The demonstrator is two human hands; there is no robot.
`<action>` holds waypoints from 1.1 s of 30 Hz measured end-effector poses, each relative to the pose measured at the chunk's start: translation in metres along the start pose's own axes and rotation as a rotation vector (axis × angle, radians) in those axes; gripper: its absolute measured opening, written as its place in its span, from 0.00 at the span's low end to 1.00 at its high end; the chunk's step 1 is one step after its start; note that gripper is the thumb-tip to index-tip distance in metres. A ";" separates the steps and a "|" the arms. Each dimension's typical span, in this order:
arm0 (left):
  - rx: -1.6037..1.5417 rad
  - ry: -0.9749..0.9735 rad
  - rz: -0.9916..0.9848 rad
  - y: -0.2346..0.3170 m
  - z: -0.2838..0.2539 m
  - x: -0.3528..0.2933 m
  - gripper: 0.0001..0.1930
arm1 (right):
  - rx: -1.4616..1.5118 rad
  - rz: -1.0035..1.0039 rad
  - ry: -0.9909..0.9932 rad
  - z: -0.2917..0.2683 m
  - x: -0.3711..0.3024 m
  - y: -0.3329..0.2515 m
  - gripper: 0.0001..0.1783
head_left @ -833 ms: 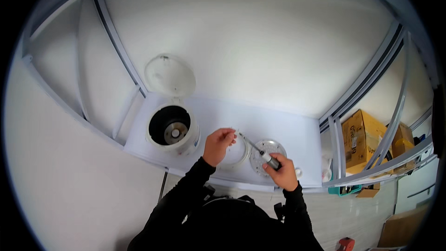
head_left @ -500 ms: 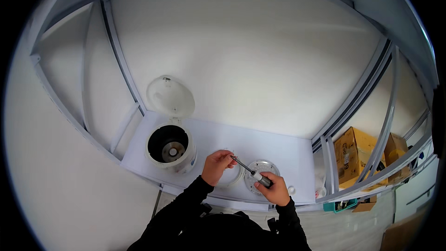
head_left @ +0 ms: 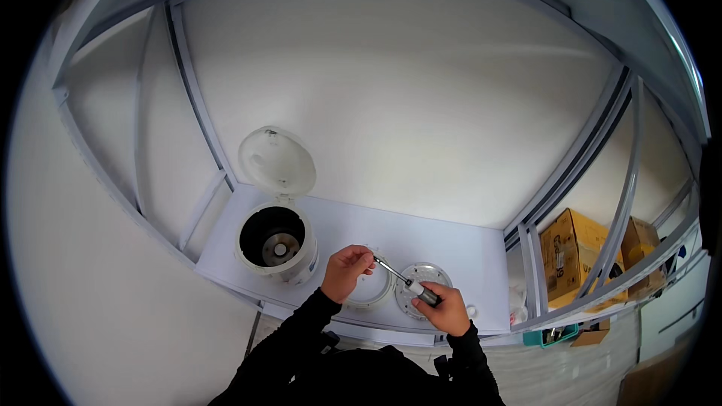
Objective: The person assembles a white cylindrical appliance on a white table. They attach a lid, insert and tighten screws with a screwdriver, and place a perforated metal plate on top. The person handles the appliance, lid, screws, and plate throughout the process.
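A screwdriver (head_left: 392,270) with a dark grey handle and a long metal shaft is gripped in my right hand (head_left: 448,310), its shaft slanting up to the left. My left hand (head_left: 348,274) is closed in a pinch at the shaft's tip; whatever lies between its fingertips is too small to make out. Under my hands, a white ring-shaped part (head_left: 386,295) and a round metal plate with holes (head_left: 407,306) lie side by side on the white table (head_left: 466,244). Both are partly hidden by my hands and the tool.
A white rice cooker (head_left: 304,265) with its lid (head_left: 275,162) raised stands on the table's left part. Near the right end sits a small white round piece (head_left: 471,311). Beyond the frame posts are yellow cardboard boxes (head_left: 575,256) and a teal bin (head_left: 532,337).
Both hands stay nearly in place around the screwdriver, its tip still at my left fingertips. The whole view has shifted very slightly.
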State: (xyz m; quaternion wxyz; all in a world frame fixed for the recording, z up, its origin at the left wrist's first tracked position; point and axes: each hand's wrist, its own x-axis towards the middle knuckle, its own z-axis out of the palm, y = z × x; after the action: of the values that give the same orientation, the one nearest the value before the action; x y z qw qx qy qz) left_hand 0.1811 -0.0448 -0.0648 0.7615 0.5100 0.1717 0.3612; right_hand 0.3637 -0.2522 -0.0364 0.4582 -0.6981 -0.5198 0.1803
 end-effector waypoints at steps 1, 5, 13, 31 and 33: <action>0.026 0.000 -0.001 0.001 0.000 0.000 0.09 | -0.020 -0.011 0.014 -0.001 0.000 -0.001 0.21; 0.091 -0.030 0.001 0.003 -0.001 0.001 0.09 | -0.070 -0.055 0.042 -0.003 0.000 -0.007 0.22; 0.090 0.022 0.014 0.011 0.000 0.006 0.10 | 0.249 -0.065 -0.106 -0.017 -0.006 -0.016 0.30; 0.024 0.141 0.037 0.070 -0.049 0.005 0.15 | 0.496 0.001 -0.215 0.073 0.035 -0.069 0.23; 0.080 0.076 0.024 0.079 -0.064 0.010 0.17 | 0.501 0.024 -0.165 0.092 0.046 -0.084 0.23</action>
State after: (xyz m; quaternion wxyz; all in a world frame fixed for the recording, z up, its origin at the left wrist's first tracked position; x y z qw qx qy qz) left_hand 0.1176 0.0215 -0.0199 0.7292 0.5280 0.2087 0.3820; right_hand 0.2675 -0.1659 -0.0041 0.5709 -0.5520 -0.4859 0.3652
